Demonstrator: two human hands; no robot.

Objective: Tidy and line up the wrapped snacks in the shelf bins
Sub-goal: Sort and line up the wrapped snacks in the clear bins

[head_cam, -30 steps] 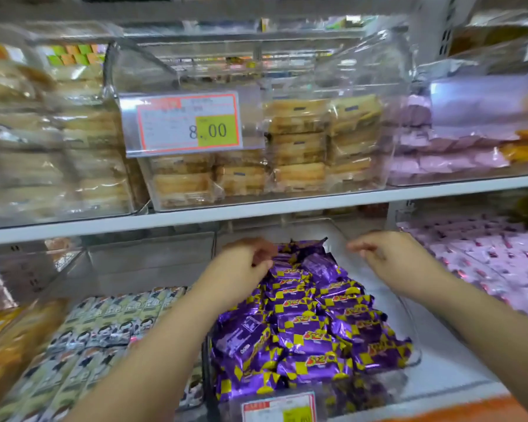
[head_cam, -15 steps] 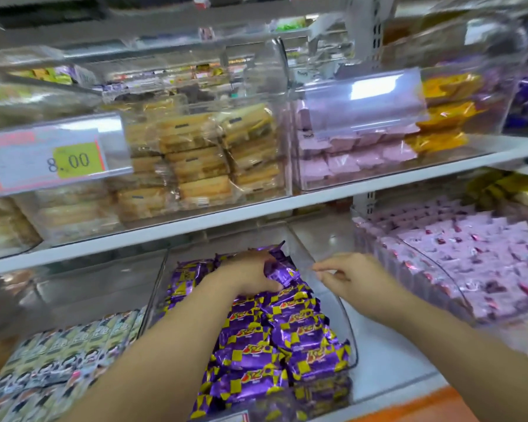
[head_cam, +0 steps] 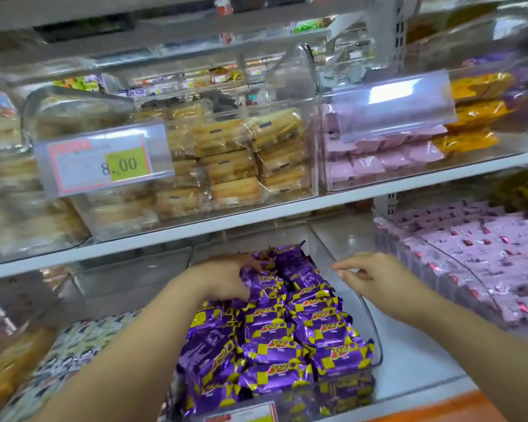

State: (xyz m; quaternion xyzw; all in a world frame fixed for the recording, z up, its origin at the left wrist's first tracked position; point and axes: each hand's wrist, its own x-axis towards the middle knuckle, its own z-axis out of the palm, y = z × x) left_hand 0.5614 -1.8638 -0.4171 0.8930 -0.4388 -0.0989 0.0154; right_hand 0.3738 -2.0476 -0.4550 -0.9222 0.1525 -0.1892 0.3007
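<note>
Hands tidying foil snacks point(head_cam: 275, 345) in a clear bin point(head_cam: 371, 327)
Glossy purple-and-yellow rectangular packs lie flat in rows running front to back, in a curved plastic bin on the lower shelf. Left hand point(head_cam: 226, 281) grips packs at the back; right hand point(head_cam: 372, 275), loosely curled and holding nothing, hovers over the right wall.

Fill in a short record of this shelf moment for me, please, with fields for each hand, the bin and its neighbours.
left hand: grips purple snacks at the back of the clear bin
right hand: loosely curled, empty, above the bin's right wall
purple snacks: front rows fairly neat, back ones jumbled
right neighbour: pink snacks
left neighbour: black-and-white packets
shelf above: price tag reading 8.00
</note>
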